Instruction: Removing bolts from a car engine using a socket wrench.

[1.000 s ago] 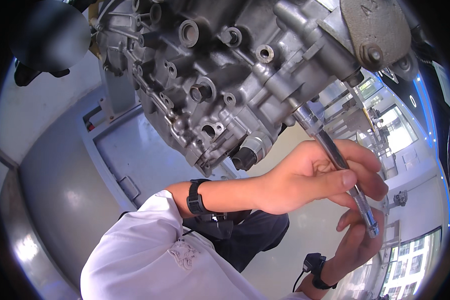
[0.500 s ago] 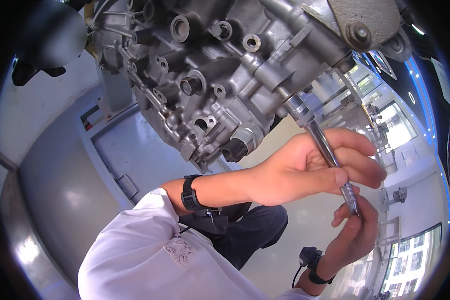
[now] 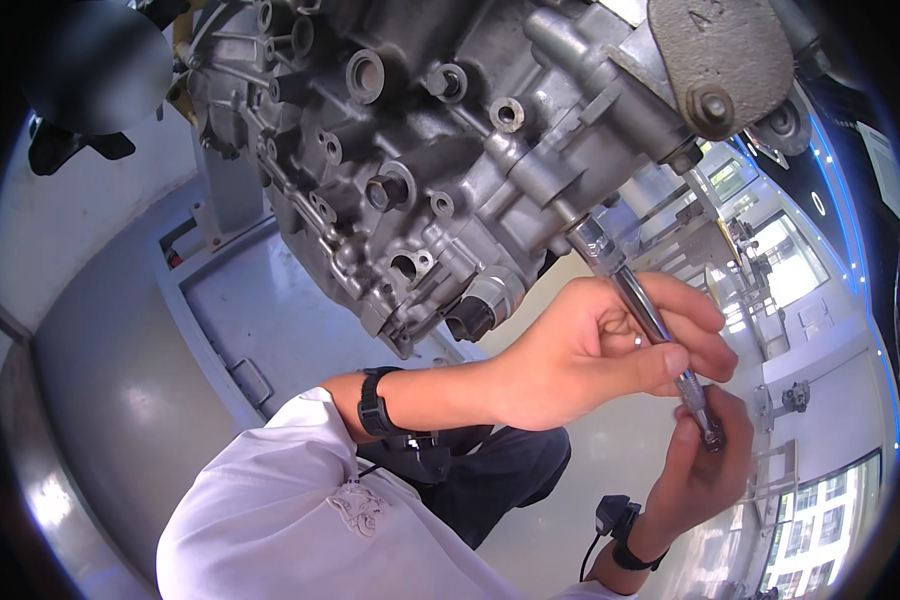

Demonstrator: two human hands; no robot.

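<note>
A large cast-metal housing with bolts and ports (image 3: pixel 420 150) fills the upper middle. At its lower right edge, a shiny chrome socket (image 3: pixel 596 246) meets a slim metal rod sticking out of the casting. From the socket, a chrome extension bar (image 3: pixel 642 308) slants down to the right. My left hand (image 3: pixel 570 360) is closed around the bar's middle, thumb across its near side. Lower down, my right hand (image 3: pixel 705 465) pinches the bar's bottom end between thumb and fingers; its fingertips are partly hidden.
A black plug-like fitting (image 3: pixel 473 317) juts from the housing above my left forearm. A thick metal bracket (image 3: pixel 720 60) with a bolt hangs at the upper right. Below the housing stands a grey-blue tray (image 3: pixel 240 310) with a handle. Workbenches and windows line the right.
Both hands stay on the extension bar. My left hand has shifted slightly left and down. The right hand's fingers have changed position, showing more of the bar's bottom end.
</note>
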